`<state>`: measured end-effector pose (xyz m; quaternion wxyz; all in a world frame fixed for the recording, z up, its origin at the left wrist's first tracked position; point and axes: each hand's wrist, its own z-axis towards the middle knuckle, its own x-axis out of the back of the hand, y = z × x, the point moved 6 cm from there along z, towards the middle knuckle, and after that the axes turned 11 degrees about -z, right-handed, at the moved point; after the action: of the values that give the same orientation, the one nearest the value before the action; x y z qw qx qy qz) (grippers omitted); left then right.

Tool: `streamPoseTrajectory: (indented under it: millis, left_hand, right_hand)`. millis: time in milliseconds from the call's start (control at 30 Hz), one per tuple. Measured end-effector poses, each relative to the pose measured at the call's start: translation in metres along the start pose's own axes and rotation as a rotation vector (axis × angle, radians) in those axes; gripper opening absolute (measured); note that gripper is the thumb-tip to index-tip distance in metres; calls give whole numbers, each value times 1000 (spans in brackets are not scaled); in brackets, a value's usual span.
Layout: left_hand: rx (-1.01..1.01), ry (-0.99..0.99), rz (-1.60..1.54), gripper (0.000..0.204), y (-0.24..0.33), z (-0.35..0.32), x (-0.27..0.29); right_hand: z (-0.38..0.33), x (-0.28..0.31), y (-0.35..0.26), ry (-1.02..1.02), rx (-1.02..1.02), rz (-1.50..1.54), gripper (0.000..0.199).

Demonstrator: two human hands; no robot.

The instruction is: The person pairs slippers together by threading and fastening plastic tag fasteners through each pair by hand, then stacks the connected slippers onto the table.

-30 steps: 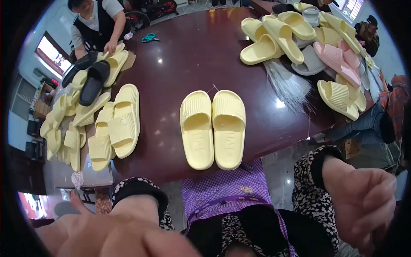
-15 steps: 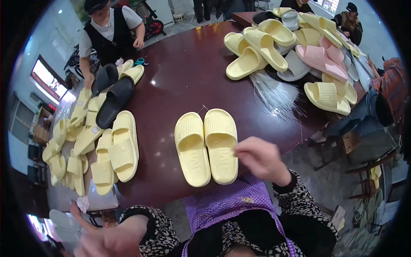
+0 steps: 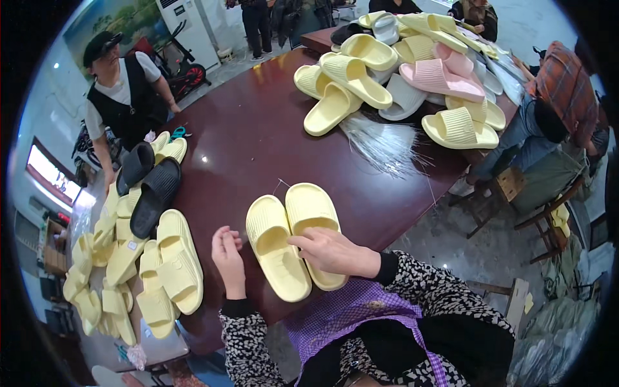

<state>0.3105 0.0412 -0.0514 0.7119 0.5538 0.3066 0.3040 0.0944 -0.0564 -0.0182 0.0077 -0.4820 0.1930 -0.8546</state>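
Two pale yellow slide slippers, a left one (image 3: 281,274) and a right one (image 3: 310,198), lie side by side in front of me, toes pointing away. A thin clear strand (image 3: 280,184) sticks up between their toes. My right hand (image 3: 335,251) reaches over the right slipper. Its fingers are pressed together at the inner edges where the pair meets; what they hold, if anything, is too small to make out. Just left of the pair, my left hand (image 3: 228,257) hovers with loosely bent fingers apart and nothing visible in them.
Yellow slippers (image 3: 178,274) and a black slipper (image 3: 157,197) lie along the left side. At the far right is a mixed slipper pile (image 3: 403,97) beside a bundle of clear strands (image 3: 387,148). A person in a black vest (image 3: 122,97) stands far left. Teal scissors (image 3: 178,132) lie nearby.
My right hand has moved left over the right slipper. My left hand has risen from the lower left to beside the pair. The view has shifted, and the person at far left stands straighter.
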Motion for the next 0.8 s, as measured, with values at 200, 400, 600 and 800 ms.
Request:
streamPoseTrajectory:
  millis: [200,400,600,800]
  left_hand:
    - [-7,-127,1,23,-26,-8,-11]
    - [45,-157,-79,21,-29,-9,-7]
    - [128,-211,-182,21,-27,-9,-13]
    - [187,-228,-229,21,-31,-8,-17]
  right_hand:
    - [20,-3,6,-42,-55,21,39]
    - [35,-1,5,-68,-70,-37,36]
    - [49,-14,32,-21,-89,-162,30]
    - [48,-1,46,119,-36,-220,23]
